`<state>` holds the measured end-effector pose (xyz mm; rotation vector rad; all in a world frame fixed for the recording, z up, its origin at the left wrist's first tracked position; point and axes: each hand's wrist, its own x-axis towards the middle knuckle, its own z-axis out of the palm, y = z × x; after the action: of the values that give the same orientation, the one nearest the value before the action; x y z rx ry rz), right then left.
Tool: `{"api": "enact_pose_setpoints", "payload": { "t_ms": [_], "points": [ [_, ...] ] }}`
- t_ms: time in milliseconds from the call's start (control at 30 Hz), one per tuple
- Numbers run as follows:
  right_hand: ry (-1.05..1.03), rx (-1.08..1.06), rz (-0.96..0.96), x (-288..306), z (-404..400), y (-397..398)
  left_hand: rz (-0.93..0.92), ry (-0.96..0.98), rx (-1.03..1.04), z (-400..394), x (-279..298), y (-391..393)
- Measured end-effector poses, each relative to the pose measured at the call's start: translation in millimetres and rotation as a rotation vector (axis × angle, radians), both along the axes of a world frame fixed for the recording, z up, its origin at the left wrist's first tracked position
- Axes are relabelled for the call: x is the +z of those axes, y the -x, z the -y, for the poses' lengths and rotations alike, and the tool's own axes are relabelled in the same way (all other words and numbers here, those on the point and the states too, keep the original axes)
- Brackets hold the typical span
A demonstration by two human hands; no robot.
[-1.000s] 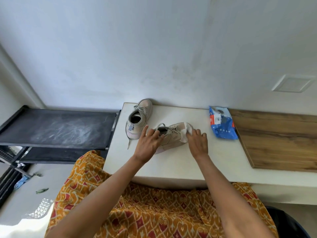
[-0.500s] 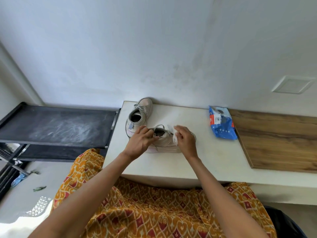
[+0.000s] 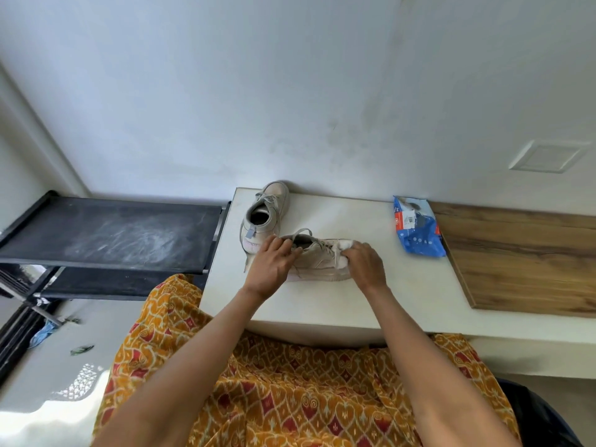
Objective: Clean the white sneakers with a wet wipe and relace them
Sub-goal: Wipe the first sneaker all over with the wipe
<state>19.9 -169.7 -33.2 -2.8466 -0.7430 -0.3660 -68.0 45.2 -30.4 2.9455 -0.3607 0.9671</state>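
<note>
White table [image 3: 419, 285]: left hand [image 3: 271, 266] grips the near sneaker [image 3: 319, 262] steady so right hand [image 3: 364, 262], clutching the wipe [image 3: 346, 245], scrubs its toe.

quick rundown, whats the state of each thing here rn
near sneaker: on its side, laces in, being wiped
far sneaker: upright, laced, untouched
wet wipe: bunched in right hand
left hand: gripping near sneaker's heel
wipes pack: lying flat on the table

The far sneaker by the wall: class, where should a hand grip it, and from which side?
Grip the far sneaker at its heel collar from the near side: it stands upright, opening up, heel toward the person, toe at the wall.
</note>
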Motion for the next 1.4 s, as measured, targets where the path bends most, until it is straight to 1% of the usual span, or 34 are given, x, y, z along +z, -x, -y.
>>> {"api": "enact_pose_setpoints", "payload": {
  "t_ms": [33,100,133,167,233,300,367,467,500,567,600,633,700,733,800,867,933,1000,1033,1067,1100,1167,1200,1233,1300,1400],
  "points": [
    [-0.045,-0.037,-0.026,5.2,-8.1,-2.2,-0.017,0.011,0.023,3.6,-2.3,2.9],
    [-0.215,-0.099,-0.047,18.7,-29.2,0.0,-0.071,0.033,0.090,10.2,-6.2,10.9],
    [-0.281,-0.089,-0.046,22.4,-39.0,4.5,-0.095,0.030,0.119,12.6,-6.3,14.0],
    [-0.288,-0.035,-0.030,20.5,-45.9,9.1,-0.113,0.019,0.131,13.9,-5.9,15.7],
    [-0.195,0.089,0.018,4.9,-44.6,16.7,-0.154,-0.015,0.124,14.8,-7.8,19.6],
    [-0.086,0.122,0.080,-4.9,-27.8,16.2,-0.191,-0.036,0.131,16.8,-9.4,23.6],
    [0.056,0.135,0.122,-6.5,-6.9,7.8,-0.235,-0.015,0.133,19.3,-10.6,24.2],
    [0.108,0.057,-0.029,5.2,11.0,-0.3,-0.262,-0.007,0.158,23.2,-11.4,26.2],
    [0.075,0.002,-0.063,9.7,8.4,-2.5,-0.257,0.001,0.166,24.5,-10.5,25.7],
    [-0.126,-0.102,-0.111,23.8,-6.7,-1.0,-0.246,0.026,0.188,27.2,-9.9,24.9],
    [-0.224,-0.119,-0.140,29.0,-18.7,2.4,-0.244,0.039,0.197,29.2,-11.0,24.7],
    [-0.311,-0.086,-0.168,31.1,-30.2,7.0,-0.251,0.046,0.207,32.0,-12.0,25.0],
    [-0.344,0.037,-0.157,25.5,-49.2,19.0,-0.277,0.047,0.230,38.1,-12.8,25.7],
    [-0.335,0.062,-0.138,17.2,-53.6,23.6,-0.289,0.050,0.242,40.1,-14.2,25.9],
    [-0.307,0.024,-0.109,5.5,-49.4,31.0,-0.302,0.051,0.265,44.3,-17.1,26.5],
    [-0.215,-0.022,-0.075,-2.4,-33.0,27.1,-0.312,0.057,0.285,47.5,-17.5,27.4],
    [-0.084,-0.081,-0.047,-6.0,-10.5,14.6,-0.325,0.058,0.296,48.3,-17.7,28.1],
    [0.141,-0.099,-0.022,-2.2,3.8,5.6,-0.327,0.039,0.301,47.6,-17.4,29.5],
    [0.176,-0.109,-0.027,2.6,4.6,2.4,-0.329,0.042,0.296,46.7,-18.1,30.0],
    [0.154,-0.132,-0.051,9.3,-0.1,1.4,-0.331,0.049,0.287,45.9,-19.3,31.1],
    [0.083,-0.168,-0.071,18.4,-8.5,3.4,-0.330,0.050,0.281,45.5,-20.8,31.7],
    [-0.142,-0.225,-0.090,29.9,-30.8,5.0,-0.336,0.052,0.275,44.8,-22.6,31.8],
    [-0.239,-0.214,-0.119,32.3,-41.0,8.1,-0.344,0.061,0.274,44.6,-22.5,31.8],
    [-0.275,-0.164,-0.125,32.8,-49.6,13.0,-0.348,0.074,0.272,44.5,-22.3,31.5],
    [-0.211,-0.050,-0.084,23.5,-55.8,26.2,-0.343,0.098,0.254,43.5,-22.9,30.5],
    [-0.039,-0.029,0.023,5.9,-33.9,32.6,-0.317,0.122,0.239,43.3,-23.3,29.6]
  ]
}}
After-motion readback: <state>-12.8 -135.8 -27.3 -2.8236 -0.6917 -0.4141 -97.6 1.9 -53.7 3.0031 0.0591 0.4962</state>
